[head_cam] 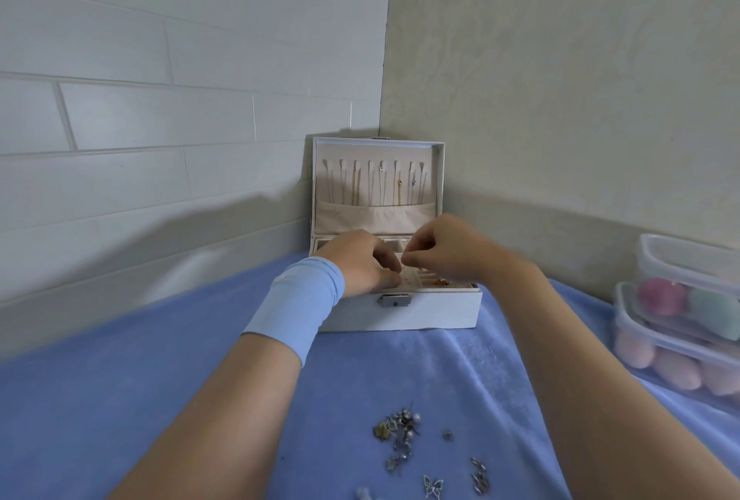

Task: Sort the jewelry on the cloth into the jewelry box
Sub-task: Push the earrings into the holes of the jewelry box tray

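— Where are the hands?
— The left hand (360, 263), a light-blue wristband (296, 303) on its wrist, curls its fingers into the tray of the open white jewelry box (400, 315). The right hand (444, 251) pinches its fingertips just beside it. I cannot tell whether either holds anything.
— And the jewelry?
— Small silver and pearl pieces (400, 431) lie on the blue velvet cloth (160, 399), well apart from the box.

Soft, dimmish light, broad shadow across the left wall (192, 227), wide-angle bowing at edges, slight blur
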